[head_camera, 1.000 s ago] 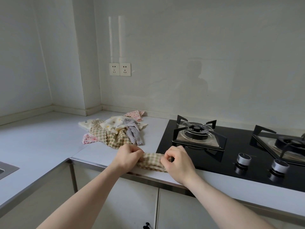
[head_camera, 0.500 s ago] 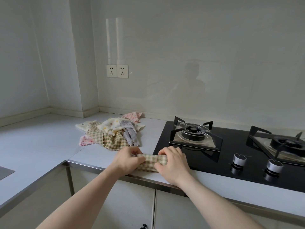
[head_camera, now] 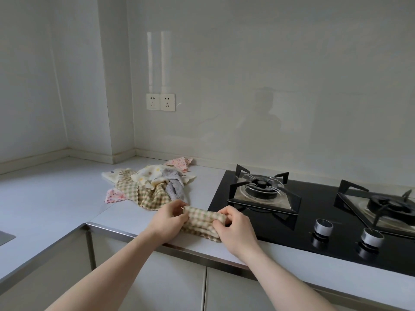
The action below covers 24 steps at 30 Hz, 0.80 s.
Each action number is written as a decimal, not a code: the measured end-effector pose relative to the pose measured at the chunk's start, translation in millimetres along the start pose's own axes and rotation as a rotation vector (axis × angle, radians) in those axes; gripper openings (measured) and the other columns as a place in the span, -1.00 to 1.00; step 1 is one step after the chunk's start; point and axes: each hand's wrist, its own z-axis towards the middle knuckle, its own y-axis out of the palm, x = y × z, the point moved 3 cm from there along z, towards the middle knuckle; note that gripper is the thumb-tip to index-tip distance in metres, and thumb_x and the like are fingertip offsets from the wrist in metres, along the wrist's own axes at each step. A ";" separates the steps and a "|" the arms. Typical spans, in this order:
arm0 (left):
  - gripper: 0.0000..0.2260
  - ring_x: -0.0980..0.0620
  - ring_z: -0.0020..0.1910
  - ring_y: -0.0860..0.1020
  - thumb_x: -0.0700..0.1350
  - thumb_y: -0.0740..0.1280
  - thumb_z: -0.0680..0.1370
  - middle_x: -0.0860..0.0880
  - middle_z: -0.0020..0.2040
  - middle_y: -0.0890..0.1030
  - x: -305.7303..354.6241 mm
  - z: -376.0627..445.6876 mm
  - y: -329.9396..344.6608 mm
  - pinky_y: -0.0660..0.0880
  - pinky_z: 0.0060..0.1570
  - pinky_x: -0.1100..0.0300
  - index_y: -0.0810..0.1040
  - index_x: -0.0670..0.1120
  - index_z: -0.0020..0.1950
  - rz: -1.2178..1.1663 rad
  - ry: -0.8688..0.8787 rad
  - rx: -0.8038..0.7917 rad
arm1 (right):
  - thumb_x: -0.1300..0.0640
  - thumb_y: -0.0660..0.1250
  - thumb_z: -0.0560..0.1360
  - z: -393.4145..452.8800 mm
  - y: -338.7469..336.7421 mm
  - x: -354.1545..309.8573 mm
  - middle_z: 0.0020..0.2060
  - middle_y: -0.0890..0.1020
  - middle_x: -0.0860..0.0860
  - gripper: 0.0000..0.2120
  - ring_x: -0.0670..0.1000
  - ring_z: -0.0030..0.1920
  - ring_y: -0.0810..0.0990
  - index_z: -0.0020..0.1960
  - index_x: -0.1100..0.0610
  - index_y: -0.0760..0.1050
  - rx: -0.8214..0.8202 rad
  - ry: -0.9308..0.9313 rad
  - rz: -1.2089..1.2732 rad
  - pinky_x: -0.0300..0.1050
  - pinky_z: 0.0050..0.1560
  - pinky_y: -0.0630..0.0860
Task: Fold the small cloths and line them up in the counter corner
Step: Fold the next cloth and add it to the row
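Observation:
A small green-and-cream checked cloth (head_camera: 203, 221) is bunched into a narrow strip near the front edge of the white counter (head_camera: 56, 198). My left hand (head_camera: 168, 218) pinches its left end and my right hand (head_camera: 233, 230) pinches its right end, fingers curled over the fabric. Behind the hands lies a loose pile of cloths (head_camera: 149, 185): another checked one, a cream one with coloured dots, a grey one and pink floral ones. One pink floral cloth (head_camera: 179, 163) lies against the back wall.
A black gas hob (head_camera: 314, 198) with two burners and two knobs (head_camera: 323, 227) lies just right of my hands. The counter corner (head_camera: 89, 158) sits at the back left beside a wall column. A sink edge (head_camera: 5, 236) shows at far left. Two sockets (head_camera: 160, 102) are on the wall.
My hands have lifted the far edge of the checked cloth and turned it over toward me, and moved a little closer together. The pile behind has not moved.

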 end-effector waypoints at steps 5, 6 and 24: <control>-0.94 0.23 -0.14 0.54 -0.02 0.32 0.65 0.18 -0.13 0.59 1.7 -3.8 0.8 0.46 -0.02 0.18 0.51 0.16 0.04 0.040 0.066 -0.039 | -0.03 0.35 0.43 2.0 -3.7 4.2 -0.28 0.68 -0.06 -0.92 -0.06 -0.24 0.66 -0.08 -0.10 0.53 -0.004 -0.009 0.113 0.09 -0.15 0.63; -0.91 0.19 -0.16 0.52 0.00 0.31 0.66 0.19 -0.17 0.57 1.5 -4.3 1.1 0.46 0.01 0.11 0.51 0.16 -0.04 0.036 0.058 -0.051 | -0.03 0.35 0.44 2.9 -4.2 5.8 -0.27 0.69 -0.05 -0.92 -0.06 -0.23 0.66 -0.07 -0.11 0.52 -0.001 -0.017 0.134 0.10 -0.14 0.63; -0.86 0.09 -0.28 0.50 0.07 0.33 0.60 0.07 -0.28 0.53 8.0 -1.2 2.1 0.46 -0.19 0.04 0.44 0.06 -0.08 0.039 -0.133 -0.092 | -0.18 0.32 0.44 8.5 0.4 2.5 -0.12 0.60 -0.25 -0.84 -0.16 0.04 0.50 0.03 -0.29 0.53 -0.184 0.195 -0.015 -0.11 0.00 0.59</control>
